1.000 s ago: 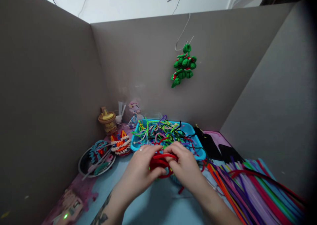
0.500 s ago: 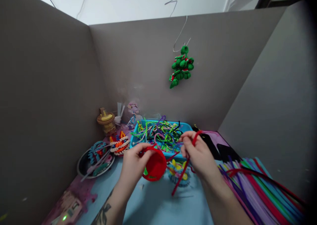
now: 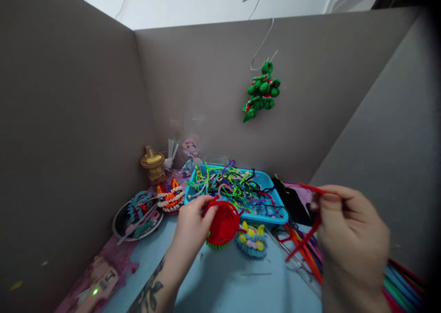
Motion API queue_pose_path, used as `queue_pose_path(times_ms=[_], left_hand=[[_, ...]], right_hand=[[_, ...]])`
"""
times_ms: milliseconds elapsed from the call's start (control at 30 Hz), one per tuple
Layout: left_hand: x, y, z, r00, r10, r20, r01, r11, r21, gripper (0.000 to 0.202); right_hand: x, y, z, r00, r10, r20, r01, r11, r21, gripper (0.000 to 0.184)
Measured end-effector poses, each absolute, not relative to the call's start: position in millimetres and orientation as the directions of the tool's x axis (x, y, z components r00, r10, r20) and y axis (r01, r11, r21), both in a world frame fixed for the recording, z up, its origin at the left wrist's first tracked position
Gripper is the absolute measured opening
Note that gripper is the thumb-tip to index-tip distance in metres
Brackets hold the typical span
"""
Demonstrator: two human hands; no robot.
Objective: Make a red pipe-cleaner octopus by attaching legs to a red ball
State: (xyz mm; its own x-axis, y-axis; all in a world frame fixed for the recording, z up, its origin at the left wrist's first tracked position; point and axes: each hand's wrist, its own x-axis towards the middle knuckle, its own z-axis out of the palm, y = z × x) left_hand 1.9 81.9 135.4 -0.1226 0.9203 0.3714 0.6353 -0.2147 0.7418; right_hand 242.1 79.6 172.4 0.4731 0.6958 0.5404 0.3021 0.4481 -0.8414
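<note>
My left hand pinches the edge of a round red piece, which looks like a small cup made of pipe cleaner. Some green shows along its lower edge. Out to the right, my right hand is closed on a thin red pipe cleaner. One end of that strand hangs below the fingers and another part sticks out to the left above them. A blue and yellow pipe cleaner figure lies on the table just right of the red cup.
Behind my hands stands a blue tray of pipe cleaner scraps. At left are a metal bowl, an orange and cream figure, a brown cup and a glue gun. Pipe cleaner bundles lie right. A green ornament hangs behind.
My right hand has moved far to the right with the red pipe cleaner, away from the cup. My left hand keeps its hold, and the view has shifted slightly.
</note>
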Motion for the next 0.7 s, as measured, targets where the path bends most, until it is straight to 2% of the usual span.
queue_pose_path(times_ms=[67,133,267,400,600,700], left_hand=[[2,80,136,-0.091,0.905,0.416,0.667,-0.255,0.700,0.020],[2,77,139,-0.066,0.891,0.449,0.658,-0.300,0.691,0.021],[3,71,148,-0.017,0.880,0.475,0.537,-0.393,0.746,0.025],[10,65,156,-0.052,0.915,0.401,0.378,-0.354,0.856,0.021],[21,61,156,-0.078,0.972,0.220,0.135,-0.208,0.969,0.013],[24,61,157,-0.081,0.980,0.182,0.064,-0.177,0.982,0.013]], right_hand=[[238,81,167,0.393,0.722,0.570,0.433,0.402,-0.807,0.019],[233,85,163,0.301,0.774,0.557,0.476,0.384,-0.791,0.021],[214,86,162,0.097,0.814,0.572,0.451,0.477,-0.754,0.015],[187,78,157,-0.104,0.787,0.608,0.344,0.602,-0.721,0.015],[170,74,146,-0.161,0.771,0.616,0.315,0.631,-0.709,0.012],[172,76,144,-0.141,0.720,0.680,0.341,0.680,-0.649,0.013]])
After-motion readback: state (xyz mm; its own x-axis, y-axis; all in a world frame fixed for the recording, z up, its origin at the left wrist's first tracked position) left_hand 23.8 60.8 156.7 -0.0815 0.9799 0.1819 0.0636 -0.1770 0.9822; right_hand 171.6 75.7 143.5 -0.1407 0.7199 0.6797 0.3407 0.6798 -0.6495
